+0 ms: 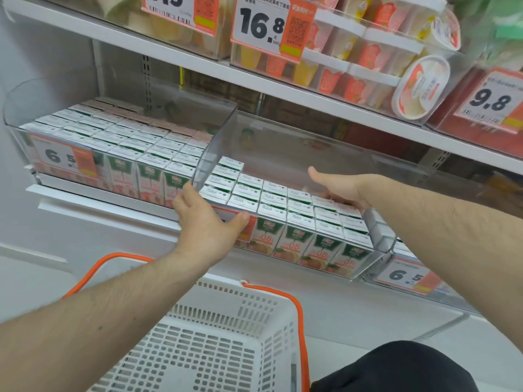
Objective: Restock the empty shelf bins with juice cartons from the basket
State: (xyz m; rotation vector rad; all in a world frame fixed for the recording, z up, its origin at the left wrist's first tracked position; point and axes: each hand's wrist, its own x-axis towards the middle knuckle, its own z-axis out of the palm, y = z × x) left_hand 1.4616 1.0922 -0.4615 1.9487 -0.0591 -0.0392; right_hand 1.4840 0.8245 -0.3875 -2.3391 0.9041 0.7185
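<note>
The middle clear shelf bin holds rows of green-and-white juice cartons in its front part. My left hand grips the bin's front left corner, thumb across the front wall and fingers round the side wall. My right hand lies palm down on the carton tops near the bin's right wall, thumb spread away; its fingertips are hidden. The left bin is full of cartons. Below, the white basket with orange handles shows no cartons.
A third bin with a 6.5 price tag sits at the right. The shelf above carries cups and tubs behind price tags and hangs low over the bins. My dark-clothed knee is beside the basket.
</note>
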